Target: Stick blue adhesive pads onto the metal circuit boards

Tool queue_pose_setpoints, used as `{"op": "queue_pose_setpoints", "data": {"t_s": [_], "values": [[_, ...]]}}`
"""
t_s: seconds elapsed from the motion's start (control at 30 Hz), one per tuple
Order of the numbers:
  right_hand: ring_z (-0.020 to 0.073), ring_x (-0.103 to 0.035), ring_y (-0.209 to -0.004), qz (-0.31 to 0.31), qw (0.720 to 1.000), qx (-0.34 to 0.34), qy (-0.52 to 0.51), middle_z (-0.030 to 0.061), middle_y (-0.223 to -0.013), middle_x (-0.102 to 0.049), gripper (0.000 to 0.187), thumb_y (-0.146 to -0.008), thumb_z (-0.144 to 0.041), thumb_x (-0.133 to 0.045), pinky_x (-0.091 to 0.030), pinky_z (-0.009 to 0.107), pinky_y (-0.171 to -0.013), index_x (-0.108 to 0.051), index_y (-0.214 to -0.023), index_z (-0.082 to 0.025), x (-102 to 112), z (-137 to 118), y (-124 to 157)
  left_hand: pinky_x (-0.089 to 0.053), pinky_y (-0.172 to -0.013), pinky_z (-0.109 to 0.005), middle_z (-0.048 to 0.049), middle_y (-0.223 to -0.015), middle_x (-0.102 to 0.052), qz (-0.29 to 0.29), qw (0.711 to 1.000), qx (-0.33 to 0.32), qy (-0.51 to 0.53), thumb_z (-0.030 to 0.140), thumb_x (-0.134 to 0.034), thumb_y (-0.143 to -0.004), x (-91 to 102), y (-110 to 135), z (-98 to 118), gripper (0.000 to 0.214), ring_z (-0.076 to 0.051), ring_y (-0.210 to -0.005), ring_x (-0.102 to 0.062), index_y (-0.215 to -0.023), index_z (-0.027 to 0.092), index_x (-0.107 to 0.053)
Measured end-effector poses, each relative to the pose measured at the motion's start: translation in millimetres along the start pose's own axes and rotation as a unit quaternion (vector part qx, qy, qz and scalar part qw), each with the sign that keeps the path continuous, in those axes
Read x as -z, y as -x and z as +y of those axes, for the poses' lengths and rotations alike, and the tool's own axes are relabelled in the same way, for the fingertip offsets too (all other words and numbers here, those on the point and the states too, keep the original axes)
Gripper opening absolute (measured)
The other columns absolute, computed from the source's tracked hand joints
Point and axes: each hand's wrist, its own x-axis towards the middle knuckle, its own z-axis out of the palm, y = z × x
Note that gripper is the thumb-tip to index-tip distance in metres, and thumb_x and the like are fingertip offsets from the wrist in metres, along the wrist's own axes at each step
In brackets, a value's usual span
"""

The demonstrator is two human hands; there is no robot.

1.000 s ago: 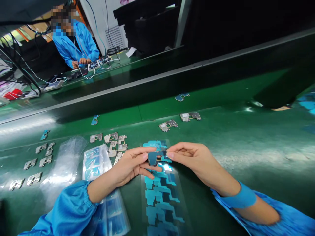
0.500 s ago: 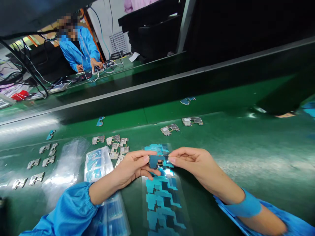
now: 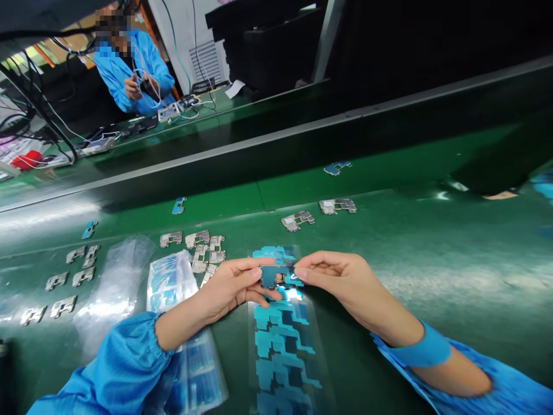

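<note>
My left hand (image 3: 233,286) grips a small circuit board (image 3: 269,277) by its left end, thumb on top and fingers beneath. Dark blue film covers the face of the board. At the board's right end, my right hand (image 3: 334,272) has its thumb and forefinger pinched together. Whatever lies between those fingertips is too small to make out. Below both hands lies a clear sheet (image 3: 322,369) bearing rows of cut blue film pieces (image 3: 266,372). Its upper part is partly hidden by my hands and the board.
Left of the sheet are a plastic bag of blue film sheets (image 3: 190,380) and a clear plastic bag (image 3: 114,282). Several bare boards (image 3: 201,258) lie around them, with two more boards (image 3: 337,206) farther back. Beyond a rail, a co-worker in blue (image 3: 149,63) handles a cable.
My hands and the board keep nearly the same pose, and the view has shifted slightly. Across the rail, the co-worker's hands have risen off the bench.
</note>
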Motion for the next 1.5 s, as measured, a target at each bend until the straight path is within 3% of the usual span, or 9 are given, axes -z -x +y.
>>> {"op": "queue_pose_setpoints", "data": {"t_s": [0.87, 1.5], "values": [[0.0157, -0.062, -0.075, -0.033, 0.999, -0.016, -0.028, 0.0031, -0.08, -0.073, 0.025, -0.075, -0.045, -0.085, -0.049, 0.027, -0.071, -0.078, -0.08, -0.021, -0.3, 0.0, 0.4, -0.064, -0.068, -0.024, -0.0126, -0.089, -0.078, -0.007, 1.0, 0.01, -0.005, 0.032, -0.078, -0.086, 5.3, -1.1, -1.6, 0.036, -0.022, -0.079, -0.078, -0.117, 0.013, -0.073], [0.0151, -0.061, -0.075, -0.025, 0.996, -0.046, -0.074, 0.0038, -0.079, -0.071, 0.027, -0.07, -0.044, -0.088, -0.048, 0.026, -0.071, -0.078, -0.077, -0.021, -1.1, 1.8, 0.8, -0.065, -0.075, -0.029, -0.012, -0.095, -0.078, -0.046, 0.993, 0.051, 0.094, 0.025, -0.068, -0.093, 6.9, -2.2, -0.2, 0.026, -0.023, -0.082, -0.079, -0.116, 0.013, -0.07]]}}
